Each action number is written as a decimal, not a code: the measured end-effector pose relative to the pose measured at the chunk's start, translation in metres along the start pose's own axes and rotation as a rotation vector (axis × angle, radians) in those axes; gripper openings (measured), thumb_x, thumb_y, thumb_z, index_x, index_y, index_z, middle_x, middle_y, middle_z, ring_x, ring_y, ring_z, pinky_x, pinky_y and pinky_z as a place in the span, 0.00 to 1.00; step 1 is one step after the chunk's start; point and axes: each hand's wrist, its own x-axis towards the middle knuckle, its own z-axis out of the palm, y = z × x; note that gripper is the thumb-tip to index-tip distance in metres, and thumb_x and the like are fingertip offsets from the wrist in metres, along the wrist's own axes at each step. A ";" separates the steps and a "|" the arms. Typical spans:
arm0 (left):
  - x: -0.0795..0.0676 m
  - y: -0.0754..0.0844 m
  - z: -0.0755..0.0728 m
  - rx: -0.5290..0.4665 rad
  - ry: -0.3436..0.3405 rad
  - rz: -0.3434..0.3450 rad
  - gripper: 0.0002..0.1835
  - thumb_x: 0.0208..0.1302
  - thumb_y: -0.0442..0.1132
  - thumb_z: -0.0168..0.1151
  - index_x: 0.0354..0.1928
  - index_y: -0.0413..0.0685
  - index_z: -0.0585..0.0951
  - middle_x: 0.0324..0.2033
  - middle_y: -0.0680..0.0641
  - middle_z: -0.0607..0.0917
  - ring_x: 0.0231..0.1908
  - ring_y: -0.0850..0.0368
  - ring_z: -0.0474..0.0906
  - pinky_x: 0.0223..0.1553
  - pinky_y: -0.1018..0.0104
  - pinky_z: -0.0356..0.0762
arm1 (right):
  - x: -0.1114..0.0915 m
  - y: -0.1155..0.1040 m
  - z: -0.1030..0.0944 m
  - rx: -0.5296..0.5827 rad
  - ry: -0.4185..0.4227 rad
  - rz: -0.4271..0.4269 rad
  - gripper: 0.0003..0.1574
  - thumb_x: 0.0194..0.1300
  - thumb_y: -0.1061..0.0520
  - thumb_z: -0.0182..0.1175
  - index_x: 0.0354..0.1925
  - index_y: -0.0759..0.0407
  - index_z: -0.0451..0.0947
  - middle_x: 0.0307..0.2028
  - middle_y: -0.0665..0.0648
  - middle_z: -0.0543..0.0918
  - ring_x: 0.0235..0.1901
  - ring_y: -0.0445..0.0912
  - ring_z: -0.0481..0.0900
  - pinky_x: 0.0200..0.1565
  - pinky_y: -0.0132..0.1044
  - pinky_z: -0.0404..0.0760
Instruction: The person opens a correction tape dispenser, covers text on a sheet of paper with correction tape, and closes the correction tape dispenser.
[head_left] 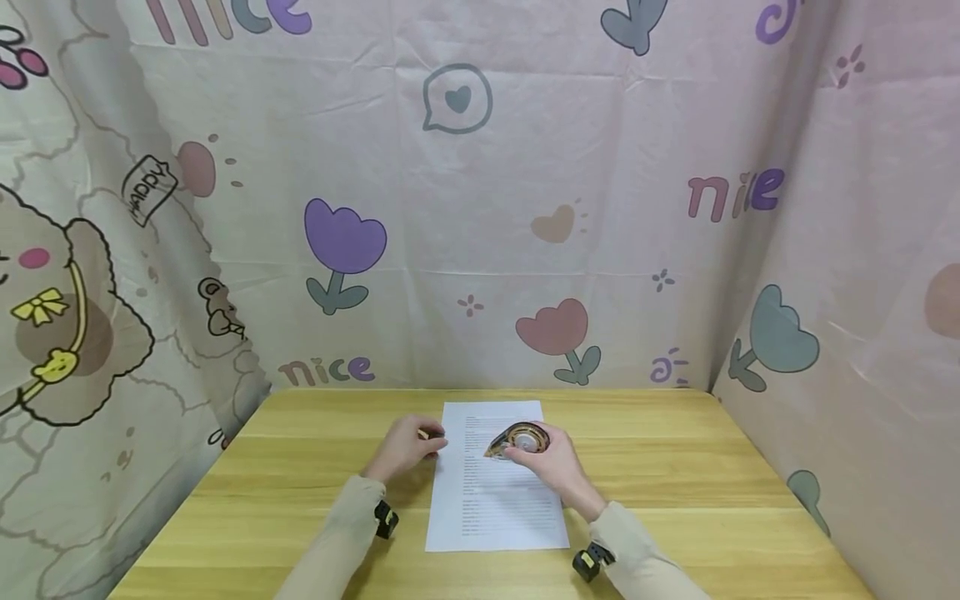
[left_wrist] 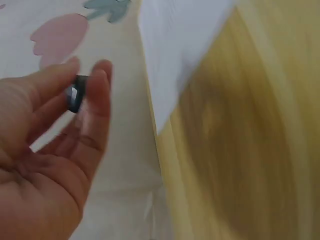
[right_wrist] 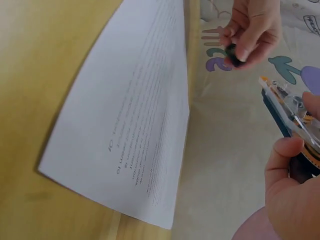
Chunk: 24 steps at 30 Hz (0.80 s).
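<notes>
My right hand [head_left: 561, 467] grips a correction tape dispenser [head_left: 531, 433] over the upper part of a printed sheet of paper [head_left: 517, 521]. The dispenser has a clear and dark body with orange parts, and its narrow tip points left. In the right wrist view the thumb [right_wrist: 286, 155] presses against the dispenser's side, and its orange tip is uncovered. My left hand [head_left: 405, 447] is by the sheet's left edge. Between thumb and fingertips it pinches a small dark cap [left_wrist: 76, 94], raised off the table in the left wrist view.
The sheet lies lengthwise on a wood-grain table [head_left: 300, 475], its lines of text mostly along the left side. A printed cloth [head_left: 465, 208] with flowers and words hangs behind the table and at both sides. Each forearm wears a small black camera [head_left: 386, 520].
</notes>
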 end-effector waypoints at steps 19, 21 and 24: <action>0.007 -0.027 -0.029 0.411 0.018 -0.163 0.06 0.59 0.31 0.67 0.25 0.42 0.83 0.24 0.50 0.82 0.26 0.57 0.75 0.27 0.66 0.78 | -0.002 -0.002 0.002 0.028 -0.083 0.030 0.23 0.54 0.52 0.74 0.46 0.61 0.82 0.40 0.57 0.87 0.40 0.45 0.84 0.45 0.34 0.83; 0.008 -0.028 -0.028 0.410 0.010 -0.168 0.06 0.59 0.31 0.68 0.25 0.42 0.83 0.23 0.50 0.82 0.25 0.57 0.76 0.27 0.66 0.78 | -0.002 -0.002 0.001 0.069 -0.090 0.056 0.23 0.55 0.51 0.73 0.46 0.63 0.81 0.38 0.55 0.87 0.38 0.44 0.84 0.44 0.35 0.83; 0.008 -0.030 -0.027 0.417 -0.007 -0.182 0.05 0.58 0.31 0.68 0.26 0.42 0.84 0.23 0.50 0.83 0.25 0.58 0.76 0.28 0.65 0.79 | 0.000 -0.002 -0.001 0.091 -0.107 0.098 0.24 0.55 0.50 0.73 0.44 0.63 0.81 0.31 0.52 0.85 0.28 0.40 0.79 0.34 0.34 0.81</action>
